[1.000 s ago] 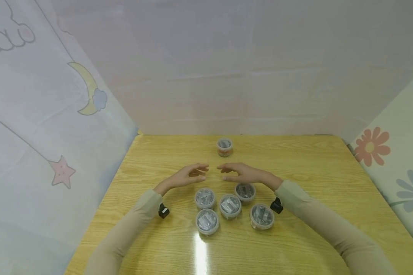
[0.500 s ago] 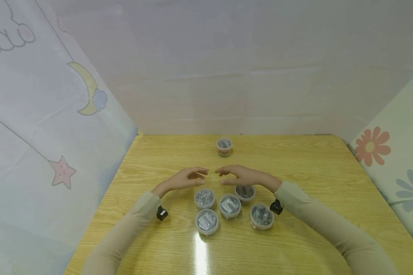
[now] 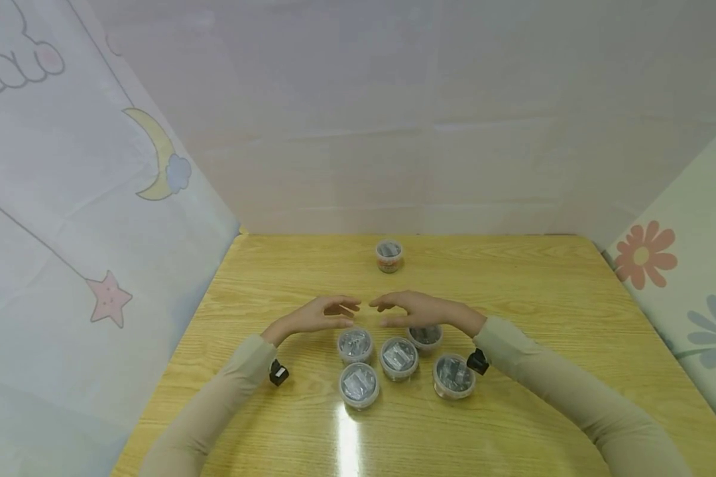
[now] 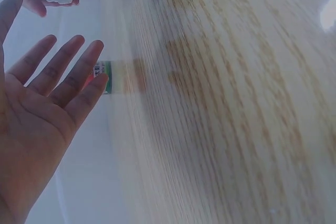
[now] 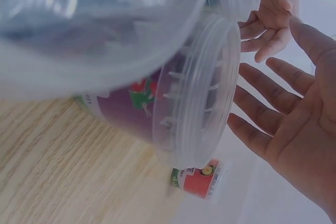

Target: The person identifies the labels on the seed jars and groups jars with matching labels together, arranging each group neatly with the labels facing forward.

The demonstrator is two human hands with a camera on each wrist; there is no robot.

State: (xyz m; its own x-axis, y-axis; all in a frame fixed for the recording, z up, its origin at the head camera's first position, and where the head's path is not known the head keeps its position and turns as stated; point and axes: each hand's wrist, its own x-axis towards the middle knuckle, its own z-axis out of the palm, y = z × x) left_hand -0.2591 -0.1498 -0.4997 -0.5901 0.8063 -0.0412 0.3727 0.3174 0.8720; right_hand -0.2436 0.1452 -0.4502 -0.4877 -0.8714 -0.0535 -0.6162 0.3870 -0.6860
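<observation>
My left hand (image 3: 317, 315) and right hand (image 3: 421, 309) hover by these lidded plastic tubs (image 3: 355, 344), fingers apart, gripping nothing; they look light, slick, probably best held below the rim.

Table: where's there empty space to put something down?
Bare table shows on both sides of the far tub, and in front of the five tubs, between the left sleeve and right sleeve. It's crowded where those five cluster by the left hand and right hand.
</observation>
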